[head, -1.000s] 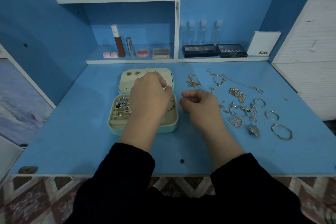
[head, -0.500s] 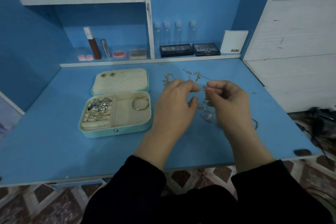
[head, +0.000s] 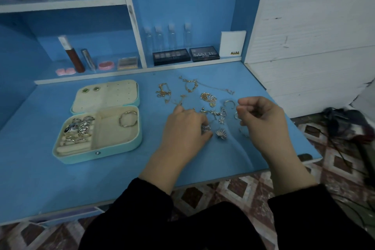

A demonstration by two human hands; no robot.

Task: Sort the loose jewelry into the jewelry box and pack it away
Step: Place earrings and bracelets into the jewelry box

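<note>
- Since half a second ago the hands have parted. The left hand (head: 185, 130) has dropped to the surface (head: 121, 178), and the right hand (head: 261, 119) has drawn off to the right.
- The left hand's fingers are curled, with thumb and fingertips pinching a silver fan (head: 206, 128) that lies on the surface. A second fan (head: 221, 134) sits just beside it, untouched.
- The right hand hovers with its fingers curled and thumb meeting forefinger. I cannot tell whether it holds anything.
- The loose pile (head: 218, 114) lies between and beyond the hands, with chains (head: 163, 92) farther back.
- The box (head: 81, 159) lies open, well to the left of both hands, so the left hand is nearer. Its roomier compartment, holding one bangle (head: 127, 119), is on the side facing the hands.
</note>
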